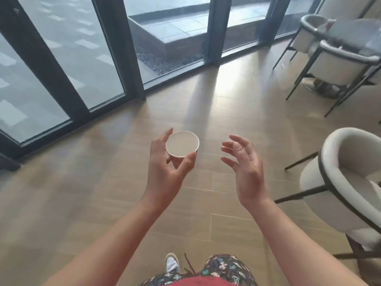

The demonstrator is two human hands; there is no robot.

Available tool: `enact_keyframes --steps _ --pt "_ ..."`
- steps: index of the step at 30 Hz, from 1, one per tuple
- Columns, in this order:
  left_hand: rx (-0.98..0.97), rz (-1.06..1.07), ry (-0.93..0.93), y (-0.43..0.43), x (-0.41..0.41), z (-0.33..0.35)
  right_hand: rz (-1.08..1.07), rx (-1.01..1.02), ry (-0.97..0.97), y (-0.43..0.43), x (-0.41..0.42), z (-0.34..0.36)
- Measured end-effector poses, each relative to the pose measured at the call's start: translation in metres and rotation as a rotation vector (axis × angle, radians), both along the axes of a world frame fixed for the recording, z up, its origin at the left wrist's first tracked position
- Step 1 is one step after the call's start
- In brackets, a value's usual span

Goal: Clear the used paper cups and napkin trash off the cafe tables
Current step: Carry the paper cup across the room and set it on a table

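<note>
A paper cup is held upright over the wood-look floor, pinched between the thumb and fingers of the left hand; its inside appears empty. The right hand is held just beside it, spread and holding nothing. White chairs are seen to the right, and a further table is partly shown at the upper right, with tall windows ahead. The carrying step is judged to be in hand. A bin or a further table must be reached next; neither a bin nor napkin trash is shown.
</note>
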State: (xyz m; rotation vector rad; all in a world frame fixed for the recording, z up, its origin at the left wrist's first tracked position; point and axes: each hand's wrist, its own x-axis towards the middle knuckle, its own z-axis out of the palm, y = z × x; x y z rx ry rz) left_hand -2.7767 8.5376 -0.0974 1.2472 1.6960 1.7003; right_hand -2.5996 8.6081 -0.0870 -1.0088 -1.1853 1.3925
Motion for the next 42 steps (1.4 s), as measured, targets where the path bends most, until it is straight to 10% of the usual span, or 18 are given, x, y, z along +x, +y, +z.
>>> enact_keyframes --steps 42 --pt "0.091 -0.368 0.016 0.846 0.096 0.000 -0.385 0.027 -0.012 0.785 0.120 -0.010"
